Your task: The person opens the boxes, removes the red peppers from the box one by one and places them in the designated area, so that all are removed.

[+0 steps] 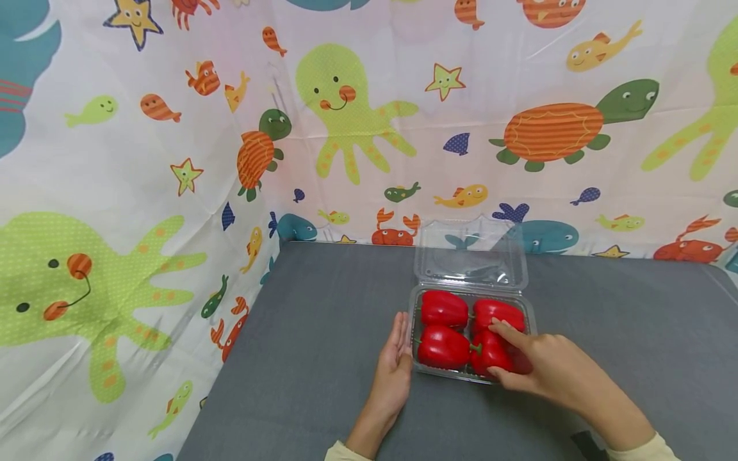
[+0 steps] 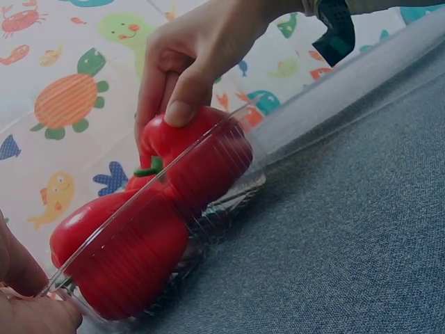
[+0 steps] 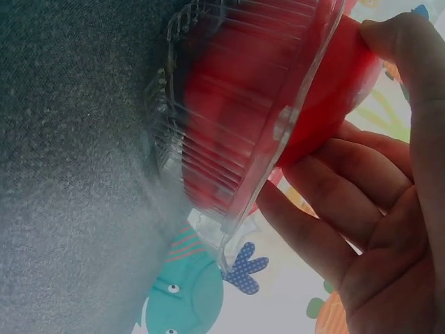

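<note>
A clear plastic clamshell container (image 1: 455,373) sits on the grey tabletop, its lid (image 1: 469,259) tipped back. Several red bell peppers with green stems lie in two rows inside. My right hand (image 1: 550,368) grips the front right bell pepper (image 1: 490,353), thumb on one side and fingers on the other. In the right wrist view this pepper (image 3: 334,90) rises above the ribbed container wall. My left hand (image 1: 394,371) rests along the container's left side, fingers straight. The left wrist view shows its fingertips (image 2: 59,316) at the rim, beside the front left bell pepper (image 2: 132,257).
Grey cloth (image 1: 323,320) covers the table on both sides of the container. Behind and to the left hangs a white curtain (image 1: 369,198) printed with sea animals; the lid stands close in front of it. A dark band (image 2: 336,31) shows at the right wrist.
</note>
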`<state>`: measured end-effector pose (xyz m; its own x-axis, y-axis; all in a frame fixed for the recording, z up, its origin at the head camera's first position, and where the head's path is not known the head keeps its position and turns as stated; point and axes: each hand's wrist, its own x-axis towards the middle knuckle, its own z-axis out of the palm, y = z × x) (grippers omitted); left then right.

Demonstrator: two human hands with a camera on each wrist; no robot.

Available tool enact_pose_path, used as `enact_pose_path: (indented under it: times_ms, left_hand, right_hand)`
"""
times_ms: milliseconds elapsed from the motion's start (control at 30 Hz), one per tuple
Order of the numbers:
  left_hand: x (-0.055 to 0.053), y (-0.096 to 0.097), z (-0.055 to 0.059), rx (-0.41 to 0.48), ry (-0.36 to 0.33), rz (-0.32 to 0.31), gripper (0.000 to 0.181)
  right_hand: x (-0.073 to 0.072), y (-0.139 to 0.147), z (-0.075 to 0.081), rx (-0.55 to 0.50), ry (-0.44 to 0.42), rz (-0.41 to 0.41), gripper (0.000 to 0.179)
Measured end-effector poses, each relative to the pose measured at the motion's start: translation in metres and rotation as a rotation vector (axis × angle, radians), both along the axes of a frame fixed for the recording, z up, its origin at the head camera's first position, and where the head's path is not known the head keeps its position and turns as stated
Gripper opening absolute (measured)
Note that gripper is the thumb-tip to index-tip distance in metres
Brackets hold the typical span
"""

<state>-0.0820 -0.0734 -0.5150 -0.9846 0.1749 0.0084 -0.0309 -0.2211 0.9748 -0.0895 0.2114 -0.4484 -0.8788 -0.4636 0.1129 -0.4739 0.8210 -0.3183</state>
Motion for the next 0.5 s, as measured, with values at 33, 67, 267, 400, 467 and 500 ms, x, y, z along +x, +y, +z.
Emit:
enact_pose_path:
  times_ms: [33,67,267,400,467,500]
  left_hand:
    - [0.0000,0.0001,0.0000,0.001,0.002,0.000,0.071]
    - [0.0002,0.0000,0.0001,0.002,0.004,0.000,0.071]
    - [0.0000,0.0000,-0.0003,0.003,0.005,-0.001,0.071]
    - [-0.0007,-0.0002,-0.0011,0.000,0.005,-0.002,0.071]
    - [-0.0010,-0.0002,-0.0017,0.000,0.000,-0.003,0.071]
    - [-0.0012,-0.0002,-0.0018,0.001,-0.002,-0.003,0.071]
  right_hand:
    - [-0.0001,0.0006,0.0002,-0.006,-0.004,0.002,0.078]
    - [-0.0003,0.0012,0.0003,-0.011,-0.008,0.002,0.078]
    - [-0.0006,0.0033,0.0000,-0.025,-0.008,0.001,0.077]
    - [-0.0005,0.0038,-0.0004,-0.027,-0.014,-0.006,0.077]
    - [-0.0007,0.0043,-0.0004,-0.028,-0.024,-0.010,0.077]
    - [-0.0009,0.0046,-0.0003,-0.029,-0.030,-0.011,0.077]
